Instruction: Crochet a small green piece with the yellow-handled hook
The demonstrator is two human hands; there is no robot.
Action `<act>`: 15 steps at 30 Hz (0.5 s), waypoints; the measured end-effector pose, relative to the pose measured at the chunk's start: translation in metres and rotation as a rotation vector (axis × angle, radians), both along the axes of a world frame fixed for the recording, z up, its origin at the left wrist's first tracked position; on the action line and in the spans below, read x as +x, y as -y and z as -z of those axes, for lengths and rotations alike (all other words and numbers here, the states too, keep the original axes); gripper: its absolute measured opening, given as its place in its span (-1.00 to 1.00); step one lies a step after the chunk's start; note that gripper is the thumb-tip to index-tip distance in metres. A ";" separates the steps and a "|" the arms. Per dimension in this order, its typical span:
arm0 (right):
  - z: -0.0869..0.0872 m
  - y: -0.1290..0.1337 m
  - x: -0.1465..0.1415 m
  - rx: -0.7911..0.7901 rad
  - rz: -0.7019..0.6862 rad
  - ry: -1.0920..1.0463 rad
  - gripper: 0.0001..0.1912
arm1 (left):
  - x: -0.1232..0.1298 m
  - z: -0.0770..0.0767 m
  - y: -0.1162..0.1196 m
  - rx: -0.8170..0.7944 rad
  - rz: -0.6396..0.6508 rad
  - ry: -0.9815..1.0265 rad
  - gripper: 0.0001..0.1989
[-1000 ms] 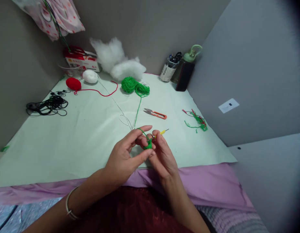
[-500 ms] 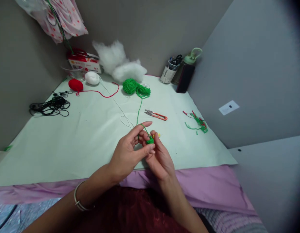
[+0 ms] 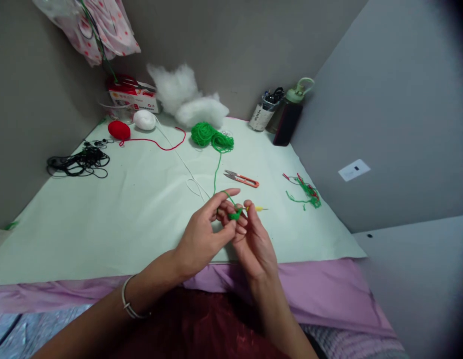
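Now left hand (image 3: 201, 237) pinches green crochet piece (image 3: 235, 215); right hand (image 3: 256, 239) grasps hook (image 3: 258, 209).

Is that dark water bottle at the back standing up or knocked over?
Upright: the dark bottle stands with its green cap on top.

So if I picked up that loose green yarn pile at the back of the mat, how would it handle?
The green yarn pile looks floppy and probably light: it lies in slack loops. It would likely sag and shed coils rather than lift whole. A strand runs from it to the left hand, so that may tug.
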State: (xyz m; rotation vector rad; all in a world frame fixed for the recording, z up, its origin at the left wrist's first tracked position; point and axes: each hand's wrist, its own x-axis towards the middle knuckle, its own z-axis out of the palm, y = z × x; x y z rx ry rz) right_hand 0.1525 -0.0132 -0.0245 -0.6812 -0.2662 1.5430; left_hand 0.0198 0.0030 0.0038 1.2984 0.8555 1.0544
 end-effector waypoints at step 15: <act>-0.006 0.016 0.001 0.366 0.217 0.673 -0.89 | -0.012 0.005 0.003 -0.261 0.078 0.308 -0.36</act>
